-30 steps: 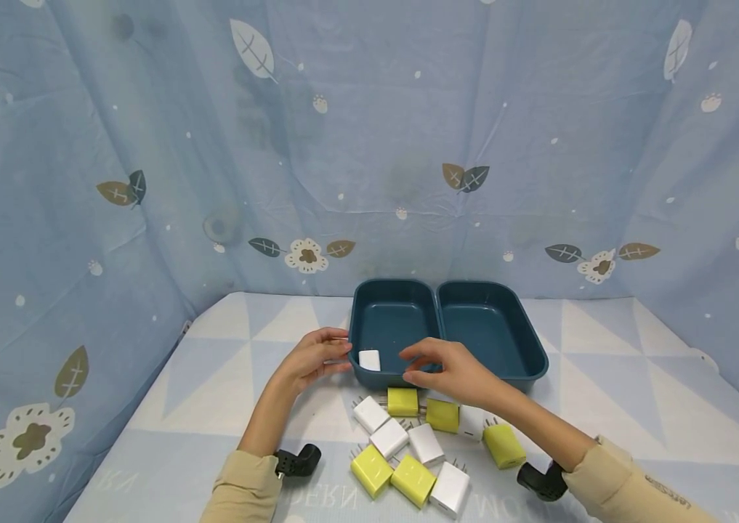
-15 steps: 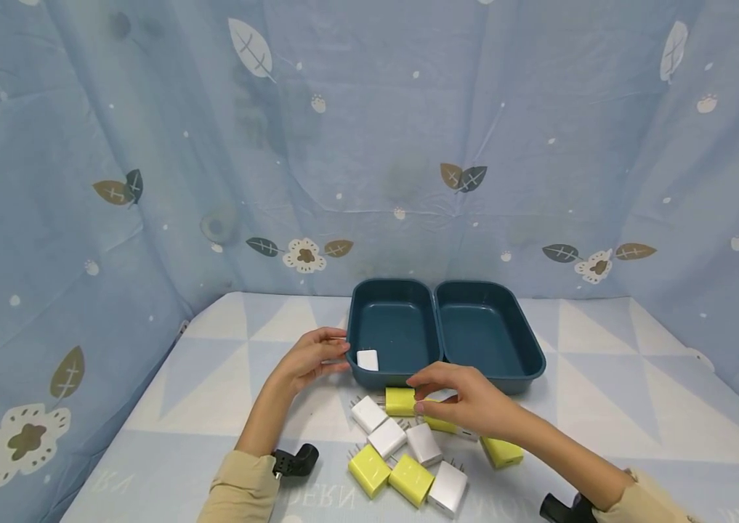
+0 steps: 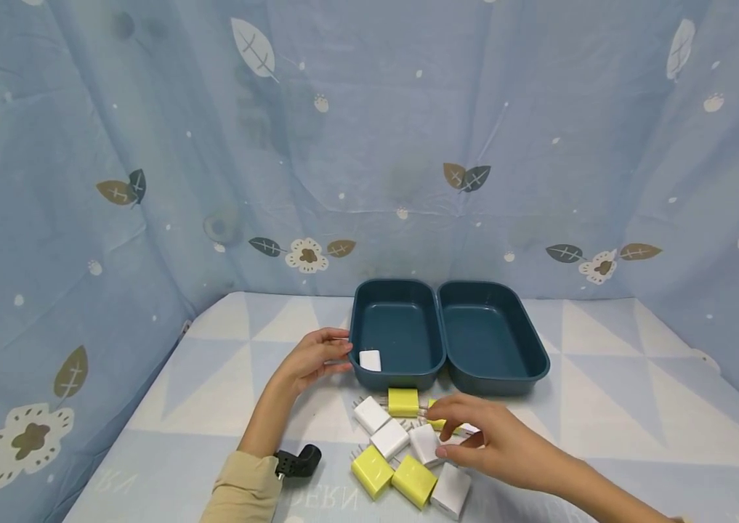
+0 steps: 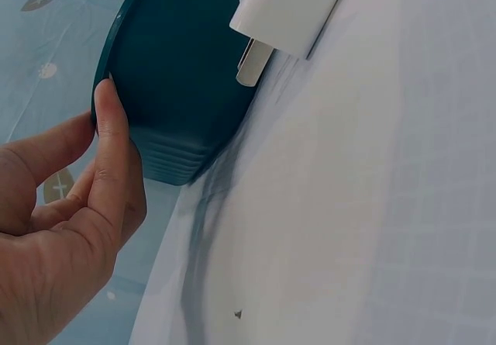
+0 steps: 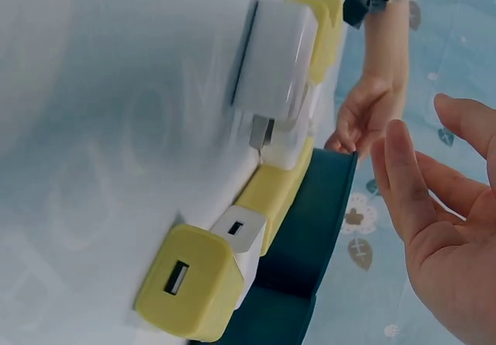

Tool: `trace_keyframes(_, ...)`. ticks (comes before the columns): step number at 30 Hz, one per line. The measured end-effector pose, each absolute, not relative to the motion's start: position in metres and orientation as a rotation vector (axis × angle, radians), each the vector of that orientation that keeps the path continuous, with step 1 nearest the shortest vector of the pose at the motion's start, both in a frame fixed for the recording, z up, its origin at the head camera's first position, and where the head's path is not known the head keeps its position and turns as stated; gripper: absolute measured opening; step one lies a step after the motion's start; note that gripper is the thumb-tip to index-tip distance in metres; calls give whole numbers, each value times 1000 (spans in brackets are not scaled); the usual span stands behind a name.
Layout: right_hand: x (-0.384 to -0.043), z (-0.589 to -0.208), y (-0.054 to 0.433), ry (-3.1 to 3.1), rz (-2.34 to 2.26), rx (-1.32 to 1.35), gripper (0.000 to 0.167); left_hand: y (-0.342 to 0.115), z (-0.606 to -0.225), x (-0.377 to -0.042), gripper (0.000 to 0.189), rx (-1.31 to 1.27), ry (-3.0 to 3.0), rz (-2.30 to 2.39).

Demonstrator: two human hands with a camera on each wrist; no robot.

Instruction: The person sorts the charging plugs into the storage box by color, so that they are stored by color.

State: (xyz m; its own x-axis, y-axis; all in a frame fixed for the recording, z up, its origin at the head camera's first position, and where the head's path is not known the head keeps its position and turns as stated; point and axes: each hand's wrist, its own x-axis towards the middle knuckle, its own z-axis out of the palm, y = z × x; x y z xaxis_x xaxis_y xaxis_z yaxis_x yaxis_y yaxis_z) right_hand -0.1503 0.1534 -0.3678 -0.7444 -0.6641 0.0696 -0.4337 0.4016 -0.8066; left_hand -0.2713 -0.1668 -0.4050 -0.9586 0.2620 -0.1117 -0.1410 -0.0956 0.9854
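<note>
In the head view, two dark teal bins stand side by side. My left hand (image 3: 314, 357) holds the left bin (image 3: 402, 379) at its left rim, its digits meeting at the wall (image 4: 178, 66) in the left wrist view. One white charger (image 3: 370, 360) lies in that bin's front left corner. My right hand (image 3: 483, 439) hovers over the right side of a pile of white and yellow chargers, fingers parted and holding nothing. Its thumb is near a white charger (image 3: 424, 443). A yellow charger (image 5: 190, 283) shows in the right wrist view, apart from the fingers; the right hand hides it from the head view.
The right bin (image 3: 500, 386) has nothing visible inside. Several chargers, including a yellow charger (image 3: 403, 402) and a white charger (image 3: 370, 415), lie close together in front of the bins. A patterned cloth (image 3: 199, 428) covers the table; a blue curtain (image 3: 369, 145) hangs behind.
My right hand has moved from above the left bin's front edge down and right, over the chargers. The left hand stays at the left bin's rim.
</note>
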Motion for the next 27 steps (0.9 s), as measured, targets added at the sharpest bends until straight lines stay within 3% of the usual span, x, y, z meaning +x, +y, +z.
trace_keyframes(11, -125, -372, 167, 2443, -999, -1014, 51, -169, -404, -271, 41, 156, 1916, 2119)
trace_keyframes(18, -118, -384, 173, 2555, -841, -1301, 51, -168, -404, -272, 41, 147, 1908, 2126)
trace_keyframes(21, -115, -387, 174, 2600, -724, -1300, 52, -168, -405, -272, 41, 140, 1911, 2128)
trace_keyframes(27, -109, -394, 175, 2682, -565, -1304, 66, -168, -406, -273, 41, 136, 1921, 2124)
